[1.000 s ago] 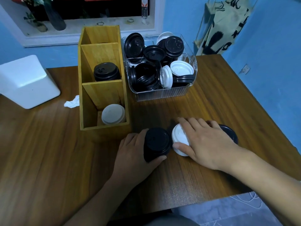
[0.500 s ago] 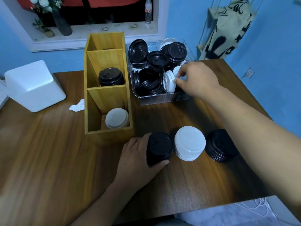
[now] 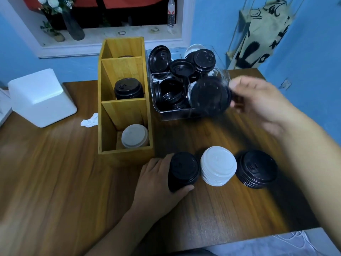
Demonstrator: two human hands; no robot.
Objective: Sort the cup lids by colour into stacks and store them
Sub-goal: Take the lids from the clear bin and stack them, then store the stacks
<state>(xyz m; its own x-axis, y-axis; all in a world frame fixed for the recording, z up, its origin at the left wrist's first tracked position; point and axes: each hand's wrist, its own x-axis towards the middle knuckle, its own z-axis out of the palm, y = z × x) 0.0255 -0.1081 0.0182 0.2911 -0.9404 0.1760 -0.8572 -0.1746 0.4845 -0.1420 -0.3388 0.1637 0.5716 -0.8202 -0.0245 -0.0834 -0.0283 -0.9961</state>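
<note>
- Left hand (image 3: 158, 183) grips a tall black stack (image 3: 183, 171) standing on the table (image 3: 55, 172), just in front of the rack (image 3: 125, 159)
- Right hand (image 3: 258, 104) pinches one black lid (image 3: 209, 97) by its edge, blurred, over the bin's (image 3: 173, 114) near right corner
- White stack (image 3: 218, 166) stands between the tall black stack and a low black stack (image 3: 256, 169)
- Rack: black lids (image 3: 128, 88) in the middle slot, white lids (image 3: 134, 135) in the near one
- Bin holds loose lids, mostly black

On the table (image 3: 55, 182), three lid stacks (image 3: 218, 166) stand in a row before the organiser (image 3: 122, 109), the bin (image 3: 177, 115) to its right.
</note>
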